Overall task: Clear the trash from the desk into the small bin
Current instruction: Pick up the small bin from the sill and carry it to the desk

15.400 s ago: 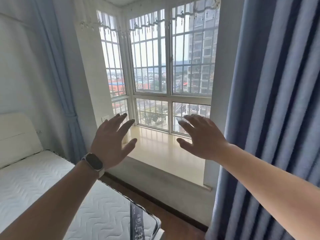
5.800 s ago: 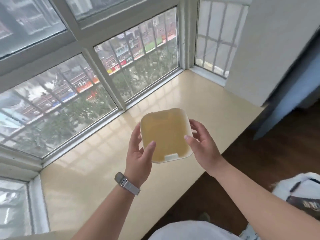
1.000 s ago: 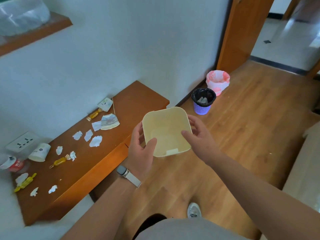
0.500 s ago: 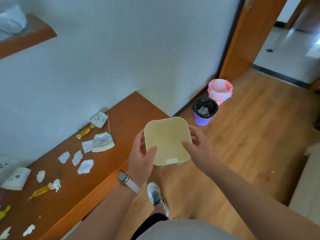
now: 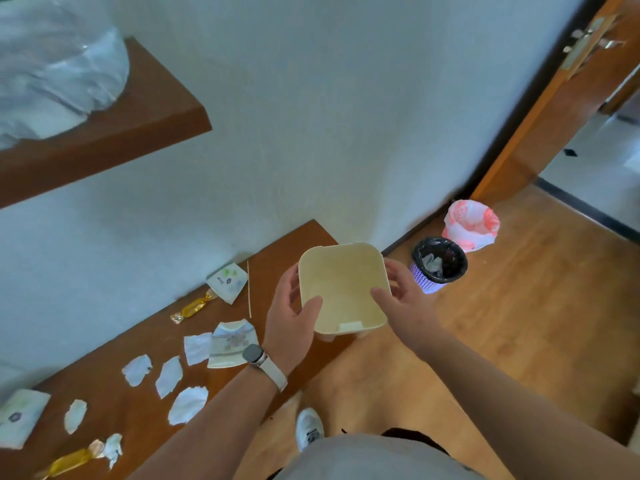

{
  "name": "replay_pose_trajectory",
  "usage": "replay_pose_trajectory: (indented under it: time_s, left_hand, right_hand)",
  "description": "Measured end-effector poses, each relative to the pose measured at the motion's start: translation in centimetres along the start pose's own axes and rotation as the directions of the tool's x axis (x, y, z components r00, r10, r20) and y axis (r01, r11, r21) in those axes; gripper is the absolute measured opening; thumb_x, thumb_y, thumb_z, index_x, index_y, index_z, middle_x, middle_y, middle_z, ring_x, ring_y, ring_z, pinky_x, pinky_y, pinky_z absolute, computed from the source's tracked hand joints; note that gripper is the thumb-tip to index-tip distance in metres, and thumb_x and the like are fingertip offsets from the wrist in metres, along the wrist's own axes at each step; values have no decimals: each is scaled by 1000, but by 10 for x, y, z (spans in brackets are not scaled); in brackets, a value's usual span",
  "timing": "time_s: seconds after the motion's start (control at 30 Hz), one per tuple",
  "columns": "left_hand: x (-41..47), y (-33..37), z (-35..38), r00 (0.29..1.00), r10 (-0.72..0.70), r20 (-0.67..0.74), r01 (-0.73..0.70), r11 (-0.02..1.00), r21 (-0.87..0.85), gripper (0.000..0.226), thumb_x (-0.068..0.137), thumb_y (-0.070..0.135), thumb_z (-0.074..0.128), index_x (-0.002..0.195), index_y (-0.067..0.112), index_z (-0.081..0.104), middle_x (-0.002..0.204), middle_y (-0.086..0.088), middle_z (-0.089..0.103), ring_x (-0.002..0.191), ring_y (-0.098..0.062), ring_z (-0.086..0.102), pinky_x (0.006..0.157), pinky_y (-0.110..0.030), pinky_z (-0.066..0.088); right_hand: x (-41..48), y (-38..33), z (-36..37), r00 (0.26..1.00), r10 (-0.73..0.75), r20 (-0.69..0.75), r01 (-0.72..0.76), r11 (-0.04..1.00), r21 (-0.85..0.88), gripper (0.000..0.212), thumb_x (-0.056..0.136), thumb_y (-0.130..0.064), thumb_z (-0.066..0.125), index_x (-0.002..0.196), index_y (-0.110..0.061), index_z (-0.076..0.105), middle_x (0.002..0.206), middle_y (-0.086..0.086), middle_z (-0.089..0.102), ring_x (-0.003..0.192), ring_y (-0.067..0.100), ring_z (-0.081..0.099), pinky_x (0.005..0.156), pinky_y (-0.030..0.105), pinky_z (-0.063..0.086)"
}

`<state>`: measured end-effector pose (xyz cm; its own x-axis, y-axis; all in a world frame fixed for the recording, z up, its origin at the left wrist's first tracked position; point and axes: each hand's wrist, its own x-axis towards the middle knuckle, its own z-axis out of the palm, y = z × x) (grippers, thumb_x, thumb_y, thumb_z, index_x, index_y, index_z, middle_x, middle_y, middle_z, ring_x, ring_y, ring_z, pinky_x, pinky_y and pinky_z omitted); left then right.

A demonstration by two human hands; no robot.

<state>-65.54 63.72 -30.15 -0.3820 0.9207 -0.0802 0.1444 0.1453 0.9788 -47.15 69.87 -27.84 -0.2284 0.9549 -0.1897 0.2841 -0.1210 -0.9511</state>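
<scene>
Cream small bin (image 5: 341,287) held between both my hands, over the desk's end.
My left hand (image 5: 289,322) curls round its left rim, thumb inside; my right hand (image 5: 407,306) clasps the right rim. Left of my left fingers, torn paper scraps (image 5: 188,403), a flattened cup (image 5: 232,342) and wrapped candies (image 5: 194,306) lie on the brown desk (image 5: 287,244). Beyond my right fingers stand a black-lined basket (image 5: 438,265) and a pink-lined basket (image 5: 471,225).

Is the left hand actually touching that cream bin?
Touching. The head view shows the left hand gripping the cream bin, thumb over its rim and fingers round its side.
</scene>
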Motion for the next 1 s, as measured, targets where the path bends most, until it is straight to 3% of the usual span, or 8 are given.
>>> replay_pose_trajectory:
  time_s: [0.13,0.33,0.53,0.7,0.87,1.0]
  left_hand:
    - [18,-14,-14,995,-56,-77,55,998,-13,54,87,16,62,132,37,41,123,15,57,110,-8,57,85,-33,56]
    - [42,-20,-14,983,-95,-156,101,994,37,52,89,16,62,131,36,39,124,10,57,109,-10,57,80,-26,57]
    - [72,-28,-7,943,-167,-289,188,981,49,47,90,25,60,130,39,40,120,15,59,106,-8,60,80,-36,59]
    - [98,-24,10,901,-254,-352,268,963,-9,53,89,30,60,136,38,35,122,14,58,110,-12,59,77,-39,60]
    - [128,-18,29,875,-281,-395,306,952,1,48,92,27,57,133,40,36,122,17,57,110,-7,58,79,-30,58]
    - [142,-19,42,865,-324,-384,336,941,-38,48,91,24,58,131,43,40,123,19,57,112,-7,57,79,-32,59]
  right_hand:
    - [28,-7,20,997,-24,69,28,998,-59,40,92,-19,59,129,-30,50,120,-14,61,103,0,61,79,17,52]
    - [73,0,29,985,16,169,1,995,-98,42,90,-27,59,130,-35,49,116,-20,62,105,5,63,82,30,58]
    - [128,-3,36,943,26,332,21,990,-139,38,95,-22,57,124,-42,44,112,-28,57,98,-9,59,67,12,52]
    - [183,-3,32,904,28,427,71,974,-214,45,92,-28,58,133,-37,43,117,-28,57,105,-4,58,86,30,55]
    - [227,7,26,864,42,502,110,957,-269,48,93,-31,57,137,-37,38,111,-36,49,100,-6,55,87,28,53]
    - [252,17,22,831,64,553,130,943,-305,51,94,-34,55,140,-36,32,123,-19,49,111,7,52,90,33,53]
